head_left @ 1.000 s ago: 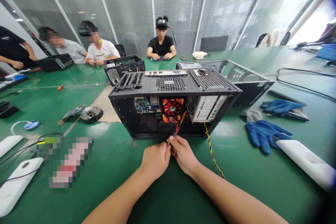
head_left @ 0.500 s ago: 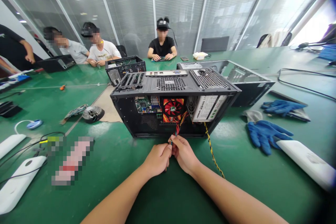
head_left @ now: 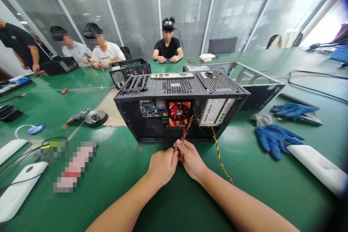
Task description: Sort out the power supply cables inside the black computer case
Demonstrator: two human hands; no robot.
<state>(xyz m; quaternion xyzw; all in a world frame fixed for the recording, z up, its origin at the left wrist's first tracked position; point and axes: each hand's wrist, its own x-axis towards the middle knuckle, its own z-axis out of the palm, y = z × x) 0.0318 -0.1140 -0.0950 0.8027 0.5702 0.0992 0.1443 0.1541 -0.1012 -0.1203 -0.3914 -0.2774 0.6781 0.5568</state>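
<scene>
A black computer case (head_left: 157,90) lies on the green table with its open side facing me. Inside it show a motherboard (head_left: 149,108), a red and black cooling fan (head_left: 179,111) and a labelled power supply (head_left: 216,112). A bundle of coloured cables (head_left: 185,130) runs out over the case's near edge to my fingers. My right hand (head_left: 191,157) pinches the bundle. Close against it, my left hand (head_left: 163,163) is closed on the same cables, their ends hidden by my fingers. A yellow and black twisted cable (head_left: 219,152) hangs loose from the power supply, untouched.
Blue work gloves (head_left: 274,137) and a white oblong device (head_left: 317,166) lie to the right. On the left are another white device (head_left: 24,188) and a metal cooler-like part (head_left: 96,117). A second case (head_left: 129,70) stands behind. Several people sit or stand beyond.
My left hand has turned slightly and its fingers have shifted on the cables. The right hand barely moves. At far left, the standing person has moved into fuller view.
</scene>
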